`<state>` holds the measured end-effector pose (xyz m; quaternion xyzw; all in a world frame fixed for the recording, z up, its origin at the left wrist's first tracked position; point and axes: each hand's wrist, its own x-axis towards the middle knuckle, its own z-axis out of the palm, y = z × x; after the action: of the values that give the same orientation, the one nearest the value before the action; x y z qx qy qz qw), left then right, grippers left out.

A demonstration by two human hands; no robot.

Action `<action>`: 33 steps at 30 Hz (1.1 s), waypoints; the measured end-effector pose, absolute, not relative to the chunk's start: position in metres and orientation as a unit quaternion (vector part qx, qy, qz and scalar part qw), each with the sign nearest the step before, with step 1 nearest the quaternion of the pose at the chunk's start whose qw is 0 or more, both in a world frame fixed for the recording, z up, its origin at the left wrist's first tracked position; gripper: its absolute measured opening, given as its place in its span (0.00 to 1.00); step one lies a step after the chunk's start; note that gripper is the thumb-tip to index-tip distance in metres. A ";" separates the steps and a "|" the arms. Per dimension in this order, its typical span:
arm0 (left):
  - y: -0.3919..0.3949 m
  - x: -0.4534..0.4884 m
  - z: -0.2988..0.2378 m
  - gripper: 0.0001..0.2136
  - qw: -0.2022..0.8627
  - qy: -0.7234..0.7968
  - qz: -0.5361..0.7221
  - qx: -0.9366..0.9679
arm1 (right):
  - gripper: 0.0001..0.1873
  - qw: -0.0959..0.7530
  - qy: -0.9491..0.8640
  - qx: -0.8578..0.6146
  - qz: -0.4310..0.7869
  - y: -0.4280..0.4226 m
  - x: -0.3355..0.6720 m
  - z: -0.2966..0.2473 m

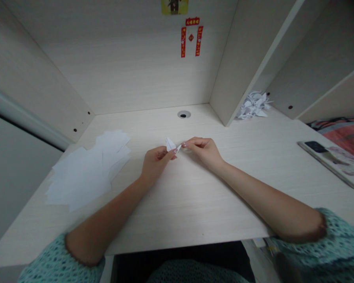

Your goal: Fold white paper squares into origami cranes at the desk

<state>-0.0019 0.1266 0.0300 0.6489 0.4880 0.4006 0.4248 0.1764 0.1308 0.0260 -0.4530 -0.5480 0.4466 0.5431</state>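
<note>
Both hands out over the pale surface (177, 220), near its middle, close together but not touching; the folded paper bridges the gap between them.

Left hand (155, 162): pinch grip, thumb extended toward the right and pressed on the paper (170, 144), fingers curled in behind and under it. A white pointed flap stands up above the thumb; a narrow point sticks out on the right. Left forearm (115, 210) runs in from the lower left on a slant, wrist roughly in line with it.

Right hand (205, 151): thumb and forefinger brought together at the tip of the narrow point, knuckles bent, back of the hand turned up. The other fingers fold in; their exact set is hard to make out. Right forearm (265, 198) comes in long and low from the lower right, slanting the other way. Elbows wide, both near the front edge; green knit sleeves (338, 243) end around them.

Round about: loose sheets (85, 169), overlapping, lie left of the left hand. A heap of folded bits (253, 105) sits at the back right, beside the upright panel (250, 51). Phone (336, 163) lies far right, camera side up. Round grommet (184, 114) behind the hands.
</note>
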 end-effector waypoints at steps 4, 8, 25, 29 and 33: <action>0.126 -0.002 0.031 0.15 0.418 0.489 0.402 0.651 | 0.12 0.537 -0.573 -0.462 0.412 0.130 0.176 0.027; 0.125 -0.001 0.031 0.15 0.416 0.490 0.397 0.655 | 0.11 0.528 -0.605 -0.479 0.355 0.128 0.176 0.026; 0.125 0.000 0.028 0.16 0.425 0.485 0.390 0.657 | 0.11 0.511 -0.660 -0.486 0.257 0.127 0.175 0.024; 0.124 0.001 0.030 0.16 0.421 0.494 0.393 0.651 | 0.12 0.517 -0.656 -0.490 0.248 0.126 0.174 0.024; 0.124 0.001 0.032 0.16 0.417 0.498 0.394 0.650 | 0.12 0.520 -0.644 -0.496 0.262 0.127 0.173 0.024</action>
<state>0.0015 0.1238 0.0318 0.6501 0.4979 0.3945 0.4170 0.1734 0.1266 0.0236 -0.4965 -0.6435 0.2620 0.5204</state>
